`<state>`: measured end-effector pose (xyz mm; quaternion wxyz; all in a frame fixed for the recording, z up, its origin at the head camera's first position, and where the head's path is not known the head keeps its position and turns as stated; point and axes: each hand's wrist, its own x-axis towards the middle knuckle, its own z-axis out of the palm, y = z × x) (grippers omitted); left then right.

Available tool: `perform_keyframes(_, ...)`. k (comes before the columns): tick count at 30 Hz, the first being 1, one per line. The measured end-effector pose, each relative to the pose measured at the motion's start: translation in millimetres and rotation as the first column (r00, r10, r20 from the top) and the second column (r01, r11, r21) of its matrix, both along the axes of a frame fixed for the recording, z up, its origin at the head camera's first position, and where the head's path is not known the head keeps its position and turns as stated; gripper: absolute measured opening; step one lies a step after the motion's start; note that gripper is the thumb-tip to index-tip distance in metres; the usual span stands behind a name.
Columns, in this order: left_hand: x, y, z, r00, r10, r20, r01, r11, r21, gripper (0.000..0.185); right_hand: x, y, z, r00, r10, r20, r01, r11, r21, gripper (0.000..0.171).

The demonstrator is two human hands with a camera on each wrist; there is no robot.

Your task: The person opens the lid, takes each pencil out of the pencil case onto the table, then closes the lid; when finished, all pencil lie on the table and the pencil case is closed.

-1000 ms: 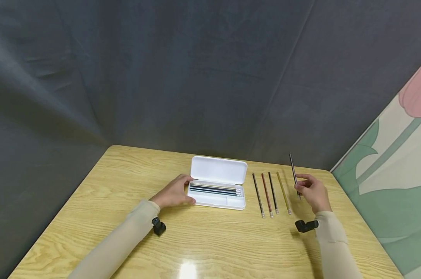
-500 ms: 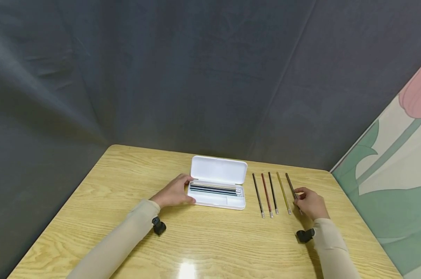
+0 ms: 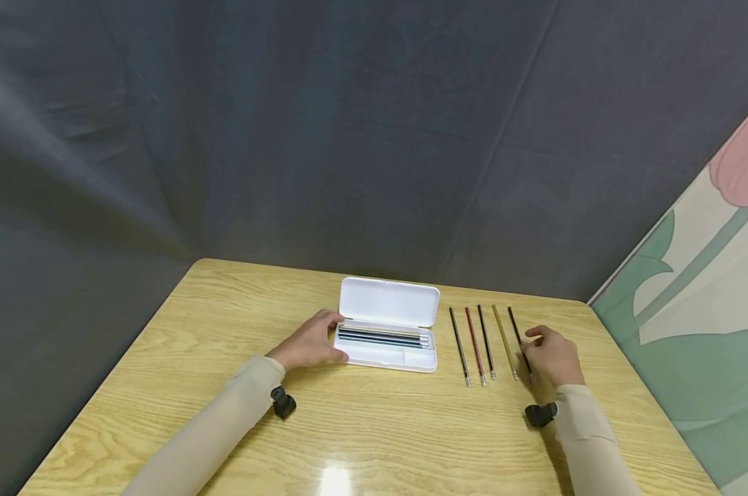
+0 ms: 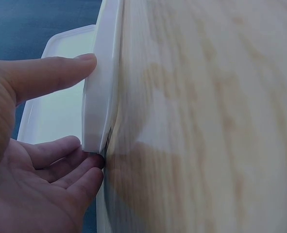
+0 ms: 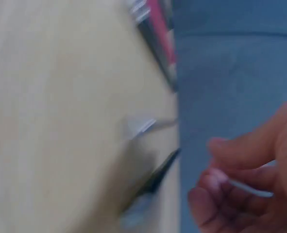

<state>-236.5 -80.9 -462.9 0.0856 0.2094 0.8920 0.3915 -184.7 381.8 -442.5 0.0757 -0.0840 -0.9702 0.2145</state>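
Head view: my left hand (image 3: 310, 342) rests against the left end of the open white pencil case (image 3: 386, 335), thumb on the far edge and fingers curled round the near corner, so it grips the case. The left wrist view confirms it: thumb (image 4: 51, 75) on top of the white rim, fingers (image 4: 70, 165) tucked under. Several pencils (image 3: 383, 337) lie lengthwise inside the case's tray, and its lid stands open toward the far side.

My right hand (image 3: 550, 356) sits on the wooden table (image 3: 374, 427) to the right of the case, its fingertips at the lower part of a dark pencil (image 3: 516, 334). That pencil lies on the table as the rightmost of a row, just beside four other pencils (image 3: 481, 343). The right wrist view is badly blurred, so I cannot tell whether my fingers pinch the pencil or only touch it.
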Motion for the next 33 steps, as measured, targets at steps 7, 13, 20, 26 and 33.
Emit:
perform_keyframes(7, -1.4, 0, -1.8, 1.000, 0.003, -0.005, -0.003, 1.000, -0.003, 0.077, -12.2, -51, 20.6, 0.949, 0.115, -0.294, -0.149, 0.984, -0.093, 0.018)
perform_keyframes(13, -3.0, 0, 0.1, 1.000, 0.008, -0.007, -0.008, 1.000, -0.008, 0.077, -25.7, -117, 19.6, 0.893, 0.365, -0.265, -0.431, 0.863, -0.264, 0.023)
perform_keyframes(20, -2.1, 3, -2.1, 1.000, -0.011, 0.007, 0.011, 1.000, -0.001, 0.078, -41.6, -159, -8.6, 0.840, 0.529, -0.118, -0.539, 0.796, -0.275, 0.025)
perform_keyframes(26, -3.6, 3, -3.5, 1.000, -0.015, 0.013, 0.015, 1.000, -0.009, 0.078, -43.9, -171, -15.8, 0.816, 0.574, -0.067, -0.575, 0.799, -0.175, 0.027)
perform_keyframes(33, -5.5, 1, -2.5, 1.000, -0.022, -0.006, 0.022, 1.000, 0.006, 0.078, -49.6, -174, -18.5, 0.806, 0.590, -0.037, -0.591, 0.803, -0.076, 0.028)
